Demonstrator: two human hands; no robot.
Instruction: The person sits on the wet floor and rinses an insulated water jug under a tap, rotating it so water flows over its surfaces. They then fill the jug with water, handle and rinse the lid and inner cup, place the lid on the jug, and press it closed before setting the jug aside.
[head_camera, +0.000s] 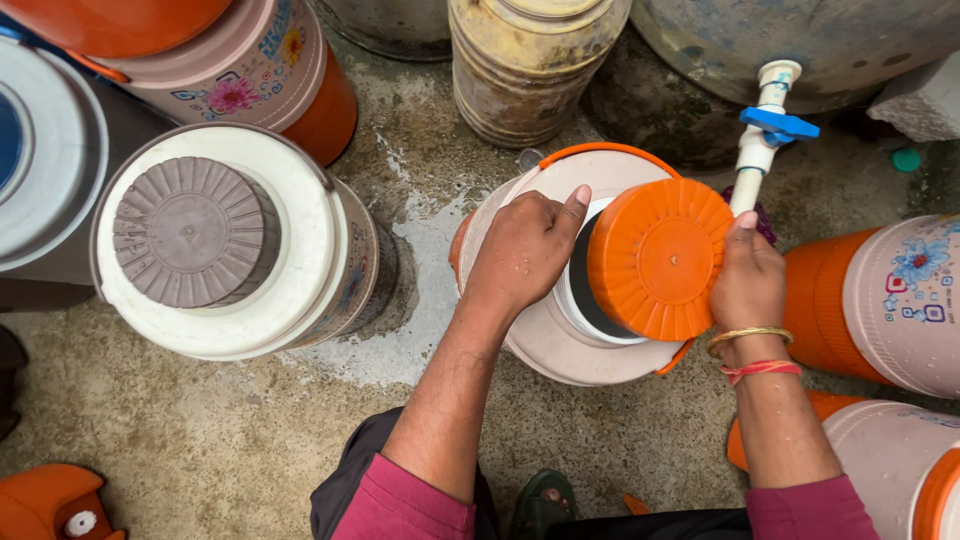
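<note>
Two hands on one jug: I see my left hand (525, 250) pressed flat on the pink water jug (545, 340), fingers together at its open mouth. Right hand (748, 285) grips the orange ribbed lid (655, 258), held tilted over the opening. White tap w/ blue lever (765, 130) just behind.
</note>
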